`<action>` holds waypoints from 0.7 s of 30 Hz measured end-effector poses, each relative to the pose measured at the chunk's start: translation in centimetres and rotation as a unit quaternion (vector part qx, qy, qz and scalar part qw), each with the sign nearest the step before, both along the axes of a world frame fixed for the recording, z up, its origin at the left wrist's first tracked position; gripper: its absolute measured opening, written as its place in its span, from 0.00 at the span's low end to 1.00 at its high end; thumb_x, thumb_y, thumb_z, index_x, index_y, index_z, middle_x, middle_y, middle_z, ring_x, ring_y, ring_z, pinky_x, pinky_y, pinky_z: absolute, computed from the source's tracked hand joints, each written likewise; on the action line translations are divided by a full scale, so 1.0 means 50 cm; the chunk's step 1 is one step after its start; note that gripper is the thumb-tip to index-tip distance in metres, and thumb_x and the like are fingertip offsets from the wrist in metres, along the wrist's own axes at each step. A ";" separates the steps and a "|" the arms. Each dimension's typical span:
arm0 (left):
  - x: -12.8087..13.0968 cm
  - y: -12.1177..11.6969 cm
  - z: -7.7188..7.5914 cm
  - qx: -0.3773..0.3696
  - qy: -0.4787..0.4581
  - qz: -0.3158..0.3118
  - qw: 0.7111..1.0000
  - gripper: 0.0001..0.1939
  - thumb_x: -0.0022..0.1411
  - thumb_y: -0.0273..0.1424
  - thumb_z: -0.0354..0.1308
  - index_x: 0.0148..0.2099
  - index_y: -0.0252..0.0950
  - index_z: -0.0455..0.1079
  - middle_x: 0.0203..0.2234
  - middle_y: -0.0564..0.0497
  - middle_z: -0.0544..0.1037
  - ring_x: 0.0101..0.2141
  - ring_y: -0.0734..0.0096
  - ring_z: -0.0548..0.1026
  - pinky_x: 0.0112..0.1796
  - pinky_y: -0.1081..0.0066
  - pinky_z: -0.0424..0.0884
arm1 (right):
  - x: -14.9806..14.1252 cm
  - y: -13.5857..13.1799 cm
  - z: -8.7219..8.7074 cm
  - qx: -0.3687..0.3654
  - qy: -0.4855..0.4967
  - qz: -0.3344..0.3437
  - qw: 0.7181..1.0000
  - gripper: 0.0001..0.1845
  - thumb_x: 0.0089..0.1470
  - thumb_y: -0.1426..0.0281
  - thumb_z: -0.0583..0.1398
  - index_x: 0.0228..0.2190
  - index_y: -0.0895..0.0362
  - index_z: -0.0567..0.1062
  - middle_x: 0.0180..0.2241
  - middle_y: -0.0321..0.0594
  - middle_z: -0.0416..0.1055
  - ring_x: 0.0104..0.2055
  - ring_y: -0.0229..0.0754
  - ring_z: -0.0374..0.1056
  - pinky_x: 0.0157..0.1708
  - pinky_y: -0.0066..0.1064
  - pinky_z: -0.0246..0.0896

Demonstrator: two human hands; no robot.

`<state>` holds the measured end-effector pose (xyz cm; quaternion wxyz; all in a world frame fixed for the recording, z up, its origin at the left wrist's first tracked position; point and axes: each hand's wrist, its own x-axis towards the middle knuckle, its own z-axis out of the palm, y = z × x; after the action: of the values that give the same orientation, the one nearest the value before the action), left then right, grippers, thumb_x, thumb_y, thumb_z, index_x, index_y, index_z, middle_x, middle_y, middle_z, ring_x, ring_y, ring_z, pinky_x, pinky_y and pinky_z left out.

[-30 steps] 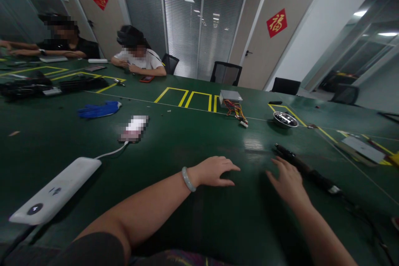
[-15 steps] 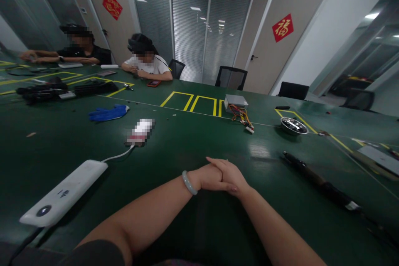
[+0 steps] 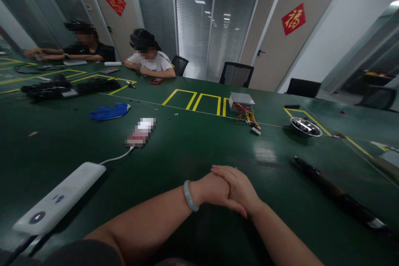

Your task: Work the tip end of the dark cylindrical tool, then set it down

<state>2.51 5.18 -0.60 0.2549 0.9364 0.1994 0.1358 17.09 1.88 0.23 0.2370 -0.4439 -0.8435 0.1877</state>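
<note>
My left hand (image 3: 214, 189), with a pale jade-like bangle (image 3: 190, 196) round its wrist, rests in front of me just above or on the green table (image 3: 174, 149). Over it lies my right hand (image 3: 245, 189), which wears a thin ring. The two are clasped together: the right fingers wrap across the back of the left hand, and a thumb lies against the right hand. Most left fingers are hidden beneath. Nearest to them, a phone (image 3: 141, 133) on a white cable lies ahead to the left, and a dark rod-like tool (image 3: 333, 191) lies to the right.
A white power strip-like device (image 3: 60, 199), a blue glove (image 3: 110, 112), black gear (image 3: 46, 88), a metal power supply box (image 3: 242, 100) with coloured wires, and a steel bowl (image 3: 305, 128) are on the table. Two people sit across at the left. Yellow tape (image 3: 210, 95) marks the surface.
The view has shifted slightly, so things on the right appear farther right. My clasped hands sit a little lower and more to the right in view, still together.
</note>
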 end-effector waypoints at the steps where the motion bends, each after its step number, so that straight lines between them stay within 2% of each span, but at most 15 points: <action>1: -0.001 0.000 -0.002 -0.001 0.003 -0.004 1.000 0.38 0.46 0.59 0.61 0.48 0.33 0.75 0.41 0.43 0.79 0.47 0.53 0.74 0.52 0.63 0.67 | -0.001 -0.001 0.000 -0.002 0.012 0.006 1.000 0.27 0.50 0.74 0.61 0.53 0.50 0.70 0.56 0.40 0.67 0.57 0.45 0.63 0.59 0.41 0.56; 4: -0.003 -0.001 -0.008 -0.012 0.008 -0.031 0.999 0.37 0.46 0.59 0.62 0.49 0.35 0.75 0.42 0.45 0.80 0.48 0.55 0.74 0.52 0.65 0.66 | -0.001 -0.002 -0.007 -0.020 0.043 0.028 0.999 0.29 0.47 0.74 0.62 0.53 0.50 0.71 0.56 0.41 0.67 0.57 0.46 0.64 0.58 0.42 0.57; 10: -0.003 -0.009 0.001 -0.023 0.014 -0.014 1.000 0.37 0.53 0.59 0.57 0.50 0.33 0.74 0.41 0.43 0.80 0.47 0.55 0.75 0.52 0.65 0.67 | 0.006 0.004 -0.029 -0.041 0.075 0.043 0.995 0.27 0.49 0.74 0.62 0.52 0.50 0.71 0.55 0.41 0.68 0.57 0.45 0.64 0.58 0.40 0.58; 15: 0.001 -0.016 0.012 -0.016 0.007 -0.020 1.000 0.35 0.51 0.59 0.58 0.49 0.34 0.75 0.41 0.45 0.80 0.47 0.56 0.75 0.50 0.66 0.67 | 0.004 -0.004 -0.022 -0.036 0.096 0.048 0.994 0.27 0.49 0.75 0.61 0.52 0.50 0.71 0.55 0.40 0.68 0.57 0.45 0.64 0.58 0.41 0.59; 21: 0.003 -0.015 0.008 -0.038 0.005 -0.058 0.998 0.35 0.49 0.57 0.62 0.48 0.32 0.75 0.40 0.46 0.81 0.44 0.60 0.76 0.49 0.70 0.68 | 0.000 -0.011 -0.015 -0.033 0.112 0.047 0.992 0.28 0.49 0.77 0.59 0.52 0.50 0.71 0.55 0.40 0.69 0.57 0.45 0.64 0.58 0.41 0.58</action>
<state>2.66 4.42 -0.22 0.2966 0.9367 0.1512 0.1083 17.11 1.31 -0.50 0.3062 -0.3877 -0.8248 0.2751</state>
